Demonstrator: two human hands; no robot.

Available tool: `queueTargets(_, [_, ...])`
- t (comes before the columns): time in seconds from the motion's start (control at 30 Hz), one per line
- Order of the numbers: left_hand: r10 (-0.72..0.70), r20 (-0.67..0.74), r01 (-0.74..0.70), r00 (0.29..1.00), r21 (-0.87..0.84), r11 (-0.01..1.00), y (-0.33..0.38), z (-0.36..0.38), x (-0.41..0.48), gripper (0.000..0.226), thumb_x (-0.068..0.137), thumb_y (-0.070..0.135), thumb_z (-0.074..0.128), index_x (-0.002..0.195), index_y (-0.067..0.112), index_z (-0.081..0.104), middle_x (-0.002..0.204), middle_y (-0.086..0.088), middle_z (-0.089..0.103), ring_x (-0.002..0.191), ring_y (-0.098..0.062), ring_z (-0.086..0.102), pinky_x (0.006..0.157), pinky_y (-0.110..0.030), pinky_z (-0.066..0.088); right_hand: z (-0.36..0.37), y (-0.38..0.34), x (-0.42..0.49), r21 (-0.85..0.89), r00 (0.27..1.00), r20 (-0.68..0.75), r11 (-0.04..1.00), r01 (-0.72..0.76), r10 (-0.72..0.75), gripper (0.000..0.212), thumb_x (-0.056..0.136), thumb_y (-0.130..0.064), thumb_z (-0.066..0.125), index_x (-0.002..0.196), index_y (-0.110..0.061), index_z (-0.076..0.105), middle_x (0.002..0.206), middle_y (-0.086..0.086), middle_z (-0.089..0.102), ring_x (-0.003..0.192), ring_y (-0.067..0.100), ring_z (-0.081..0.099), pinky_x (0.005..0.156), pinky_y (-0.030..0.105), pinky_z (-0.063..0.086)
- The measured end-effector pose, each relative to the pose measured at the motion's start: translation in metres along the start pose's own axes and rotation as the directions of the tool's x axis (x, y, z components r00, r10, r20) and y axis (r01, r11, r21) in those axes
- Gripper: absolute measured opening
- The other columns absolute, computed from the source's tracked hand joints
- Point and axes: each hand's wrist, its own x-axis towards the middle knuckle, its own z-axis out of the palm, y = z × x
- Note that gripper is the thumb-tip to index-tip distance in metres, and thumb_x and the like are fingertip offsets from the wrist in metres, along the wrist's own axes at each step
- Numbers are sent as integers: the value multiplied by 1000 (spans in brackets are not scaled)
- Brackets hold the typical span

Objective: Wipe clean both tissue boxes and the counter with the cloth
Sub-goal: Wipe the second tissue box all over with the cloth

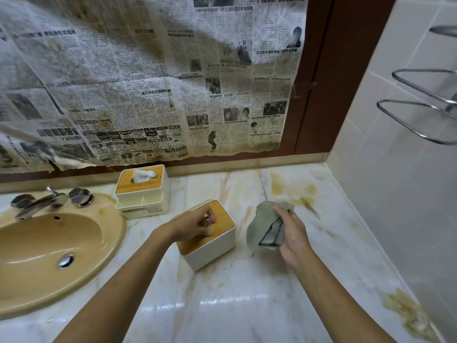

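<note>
A white tissue box with a wooden lid (210, 246) stands in the middle of the marble counter (235, 305). My left hand (195, 225) rests on its lid, fingers curled at the slot. Just right of the box, my right hand (293, 233) holds a grey-green cloth (262, 229) a little above the counter. A second tissue box (142, 191), with a tissue poking out and a small tray at its front, stands against the back wall beside the sink.
A tan sink (49, 248) with a chrome tap (39, 203) fills the left. Yellow-brown stains (294, 188) mark the counter at the back right and a crusty patch (408, 313) lies near the right wall. Chrome towel rails (420, 115) jut from the tiled wall.
</note>
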Motion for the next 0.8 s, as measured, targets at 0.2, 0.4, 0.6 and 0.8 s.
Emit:
queueTargets(0.2, [11, -33, -12, 999, -8, 1000, -7, 11, -2, 26, 85, 17, 75, 99, 26, 55, 83, 7, 58, 76, -9, 49, 73, -24, 44, -2, 5, -1, -24, 999, 6, 999, 44, -44, 34, 93, -15, 65, 122, 0, 58, 110, 18, 72, 94, 27, 71, 80, 43, 58])
queueTargets(0.4, [25, -127, -21, 992, 34, 999, -14, 1, -12, 35, 82, 3, 71, 103, 29, 67, 88, 10, 69, 83, -4, 65, 74, -13, 49, 2, 7, -7, -37, 999, 7, 998, 51, -51, 28, 92, -18, 67, 117, -7, 61, 108, 14, 71, 90, 28, 69, 59, 35, 57])
queueTargets(0.6, [62, -255, -53, 965, 44, 998, -17, -4, -22, 35, 80, 8, 73, 103, 34, 69, 90, 11, 69, 82, -6, 63, 70, -21, 54, 6, 10, -10, -52, 997, 33, 996, 69, -67, 25, 92, -19, 67, 114, -8, 62, 104, 13, 71, 87, 27, 69, 56, 36, 57])
queueTargets(0.8, [3, -415, -67, 910, -138, 988, -14, -5, -26, 39, 84, -1, 56, 107, 28, 68, 93, 10, 71, 86, -8, 62, 67, -15, 51, 6, 13, -7, -67, 997, 33, 995, 76, -74, 21, 91, -20, 68, 109, -11, 63, 107, 16, 71, 90, 29, 69, 63, 39, 57])
